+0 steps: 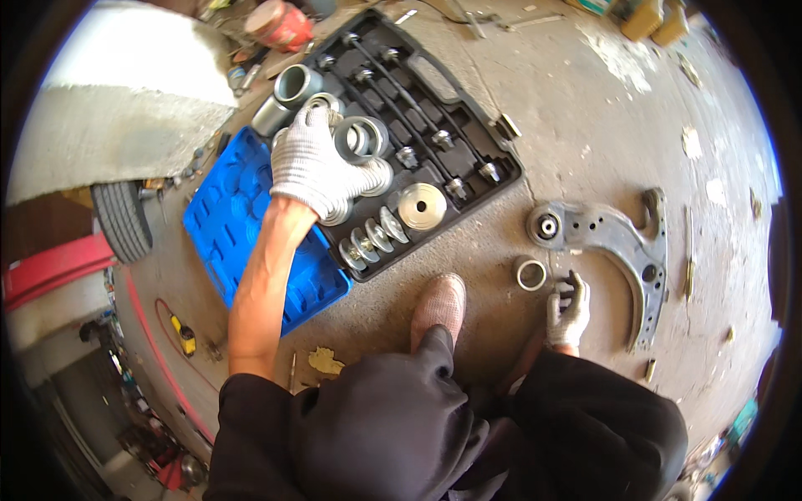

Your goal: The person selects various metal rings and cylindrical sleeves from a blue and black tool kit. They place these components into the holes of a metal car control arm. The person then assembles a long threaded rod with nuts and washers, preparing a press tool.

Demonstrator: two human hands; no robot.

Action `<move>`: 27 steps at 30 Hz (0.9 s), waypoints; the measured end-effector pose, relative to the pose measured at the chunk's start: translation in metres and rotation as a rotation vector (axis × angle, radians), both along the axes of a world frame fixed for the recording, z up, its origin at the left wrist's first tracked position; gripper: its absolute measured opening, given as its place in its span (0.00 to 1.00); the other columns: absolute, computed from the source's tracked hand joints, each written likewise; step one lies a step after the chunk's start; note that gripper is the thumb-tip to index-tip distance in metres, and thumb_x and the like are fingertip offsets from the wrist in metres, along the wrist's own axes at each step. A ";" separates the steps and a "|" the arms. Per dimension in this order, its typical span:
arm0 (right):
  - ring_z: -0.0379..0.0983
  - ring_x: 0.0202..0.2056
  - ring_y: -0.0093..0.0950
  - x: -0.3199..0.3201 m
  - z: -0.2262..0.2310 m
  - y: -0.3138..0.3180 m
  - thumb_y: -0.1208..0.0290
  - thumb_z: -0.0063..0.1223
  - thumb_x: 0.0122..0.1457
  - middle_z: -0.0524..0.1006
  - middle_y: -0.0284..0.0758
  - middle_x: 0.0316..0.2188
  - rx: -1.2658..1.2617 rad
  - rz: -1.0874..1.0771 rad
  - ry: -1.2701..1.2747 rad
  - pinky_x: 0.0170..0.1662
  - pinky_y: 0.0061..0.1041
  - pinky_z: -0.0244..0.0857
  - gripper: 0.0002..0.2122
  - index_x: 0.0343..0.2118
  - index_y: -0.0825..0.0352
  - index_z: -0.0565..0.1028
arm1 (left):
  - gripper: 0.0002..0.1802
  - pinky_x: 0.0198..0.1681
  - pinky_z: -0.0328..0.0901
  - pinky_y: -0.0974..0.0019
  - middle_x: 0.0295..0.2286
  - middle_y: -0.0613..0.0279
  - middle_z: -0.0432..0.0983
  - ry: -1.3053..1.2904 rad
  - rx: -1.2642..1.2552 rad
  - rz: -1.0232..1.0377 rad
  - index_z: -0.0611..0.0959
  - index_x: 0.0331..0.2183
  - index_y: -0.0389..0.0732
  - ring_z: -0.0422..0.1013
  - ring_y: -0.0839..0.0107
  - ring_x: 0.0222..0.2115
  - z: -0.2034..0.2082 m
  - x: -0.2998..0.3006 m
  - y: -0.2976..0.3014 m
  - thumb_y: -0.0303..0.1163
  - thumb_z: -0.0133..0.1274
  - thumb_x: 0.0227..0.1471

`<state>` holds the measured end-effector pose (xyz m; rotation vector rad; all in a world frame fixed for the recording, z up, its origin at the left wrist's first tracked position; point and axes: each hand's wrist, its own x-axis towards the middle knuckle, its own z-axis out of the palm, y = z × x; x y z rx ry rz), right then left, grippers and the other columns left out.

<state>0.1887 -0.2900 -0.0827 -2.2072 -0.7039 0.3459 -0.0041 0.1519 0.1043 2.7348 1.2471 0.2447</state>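
My left hand (317, 171), in a white striped knit glove, reaches into a black tool case (455, 88). Its fingers and thumb spread around a short metal sleeve (361, 139), and it appears to grip it; the fingertips are partly hidden. Beside the fingers stand a larger grey metal sleeve (297, 84) and another cylinder (270, 116). My right hand (570, 311), gloved too, hovers low by my knee with loosely bent fingers apart and nothing visible in them. Just left of it a metal ring (530, 273) lies on the floor. A dark car control arm (614, 238) lies beyond.
The case holds threaded rods (409, 104), a round disc (422, 206) and a row of discs (373, 240). Its blue moulded insert (230, 225) sits at the left. A red bucket (278, 25), a tyre (122, 221) and a yellow tool (183, 336) stand around. My shoe (440, 305) is near the case.
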 end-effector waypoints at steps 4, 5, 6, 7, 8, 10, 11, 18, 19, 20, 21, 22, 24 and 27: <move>0.76 0.30 0.25 0.001 0.005 0.001 0.75 0.64 0.60 0.79 0.36 0.44 -0.039 -0.030 0.086 0.37 0.25 0.76 0.23 0.59 0.67 0.75 | 0.38 0.45 0.74 0.49 0.39 0.48 0.77 -0.136 -0.121 -0.215 0.80 0.43 0.38 0.77 0.48 0.40 -0.013 0.039 -0.063 0.44 0.77 0.30; 0.78 0.32 0.27 0.003 0.006 0.004 0.74 0.64 0.60 0.79 0.37 0.45 -0.045 -0.003 0.044 0.38 0.27 0.76 0.23 0.59 0.67 0.75 | 0.38 0.46 0.74 0.49 0.39 0.48 0.77 -0.148 -0.210 -0.245 0.80 0.43 0.38 0.77 0.47 0.40 -0.021 0.049 -0.078 0.44 0.77 0.28; 0.79 0.33 0.30 0.003 0.007 0.001 0.74 0.64 0.60 0.79 0.38 0.45 -0.068 -0.039 0.105 0.39 0.29 0.77 0.23 0.59 0.67 0.75 | 0.40 0.46 0.73 0.48 0.39 0.47 0.77 -0.150 -0.294 -0.283 0.80 0.44 0.37 0.77 0.46 0.40 -0.033 0.063 -0.094 0.44 0.77 0.28; 0.79 0.33 0.32 0.005 0.006 -0.001 0.73 0.64 0.59 0.79 0.39 0.45 -0.091 -0.029 0.078 0.40 0.31 0.77 0.23 0.58 0.67 0.75 | 0.40 0.47 0.73 0.47 0.40 0.46 0.77 -0.141 -0.315 -0.338 0.80 0.44 0.37 0.77 0.45 0.40 -0.043 0.080 -0.110 0.44 0.77 0.27; 0.79 0.33 0.34 0.005 0.006 0.004 0.73 0.64 0.58 0.79 0.40 0.45 -0.059 0.005 0.026 0.40 0.31 0.77 0.23 0.57 0.67 0.76 | 0.41 0.47 0.73 0.47 0.41 0.45 0.77 -0.109 -0.307 -0.376 0.80 0.45 0.37 0.77 0.44 0.41 -0.043 0.095 -0.126 0.44 0.77 0.27; 0.79 0.33 0.35 0.004 0.006 0.008 0.72 0.65 0.57 0.80 0.39 0.43 -0.015 -0.013 0.073 0.40 0.32 0.76 0.24 0.57 0.67 0.76 | 0.39 0.47 0.75 0.49 0.40 0.44 0.79 -0.134 -0.380 -0.412 0.81 0.45 0.36 0.79 0.46 0.41 -0.071 0.123 -0.146 0.43 0.77 0.30; 0.79 0.33 0.36 0.005 0.009 0.005 0.71 0.66 0.57 0.80 0.39 0.43 -0.035 -0.018 0.062 0.41 0.33 0.76 0.24 0.57 0.66 0.76 | 0.40 0.49 0.75 0.49 0.41 0.43 0.79 -0.049 -0.366 -0.447 0.81 0.45 0.35 0.78 0.45 0.43 -0.077 0.141 -0.158 0.45 0.77 0.30; 0.82 0.37 0.41 0.006 0.011 0.001 0.69 0.66 0.57 0.80 0.43 0.44 -0.020 -0.034 0.094 0.44 0.37 0.77 0.24 0.58 0.66 0.76 | 0.43 0.52 0.74 0.48 0.43 0.41 0.77 0.137 -0.345 -0.568 0.79 0.48 0.34 0.77 0.44 0.46 -0.116 0.176 -0.181 0.48 0.76 0.33; 0.81 0.37 0.41 0.006 0.011 0.000 0.68 0.66 0.57 0.80 0.43 0.44 -0.017 -0.035 0.095 0.45 0.37 0.77 0.24 0.58 0.66 0.76 | 0.43 0.52 0.73 0.48 0.43 0.41 0.77 0.128 -0.346 -0.571 0.79 0.48 0.34 0.77 0.44 0.46 -0.117 0.175 -0.180 0.48 0.76 0.33; 0.81 0.37 0.42 0.006 0.011 0.001 0.68 0.66 0.57 0.80 0.43 0.44 -0.012 -0.030 0.095 0.45 0.37 0.77 0.24 0.57 0.66 0.76 | 0.43 0.52 0.73 0.48 0.43 0.41 0.77 0.063 -0.356 -0.588 0.78 0.49 0.33 0.77 0.44 0.46 -0.122 0.172 -0.179 0.47 0.76 0.34; 0.81 0.38 0.42 0.006 0.010 0.000 0.68 0.66 0.57 0.80 0.43 0.44 -0.009 -0.026 0.095 0.45 0.37 0.77 0.24 0.57 0.66 0.76 | 0.43 0.52 0.73 0.48 0.43 0.42 0.77 -0.002 -0.366 -0.603 0.78 0.49 0.33 0.76 0.44 0.46 -0.130 0.167 -0.177 0.47 0.76 0.35; 0.81 0.38 0.43 0.006 0.009 -0.001 0.68 0.66 0.57 0.80 0.44 0.44 -0.007 -0.022 0.095 0.45 0.37 0.77 0.24 0.57 0.66 0.76 | 0.43 0.52 0.73 0.48 0.43 0.42 0.77 -0.066 -0.376 -0.618 0.78 0.49 0.33 0.76 0.44 0.46 -0.136 0.163 -0.176 0.47 0.76 0.36; 0.81 0.38 0.43 0.006 0.008 -0.003 0.68 0.66 0.57 0.80 0.44 0.44 -0.002 -0.014 0.091 0.46 0.38 0.76 0.25 0.57 0.66 0.76 | 0.42 0.54 0.72 0.48 0.45 0.43 0.77 -0.136 -0.404 -0.657 0.77 0.52 0.34 0.76 0.44 0.47 -0.142 0.156 -0.175 0.42 0.77 0.38; 0.81 0.39 0.44 0.009 0.008 -0.002 0.67 0.66 0.56 0.80 0.44 0.44 0.002 -0.009 0.090 0.46 0.38 0.76 0.25 0.57 0.67 0.76 | 0.47 0.58 0.71 0.50 0.50 0.43 0.78 -0.174 -0.474 -0.663 0.76 0.57 0.35 0.75 0.44 0.52 -0.160 0.146 -0.172 0.38 0.79 0.38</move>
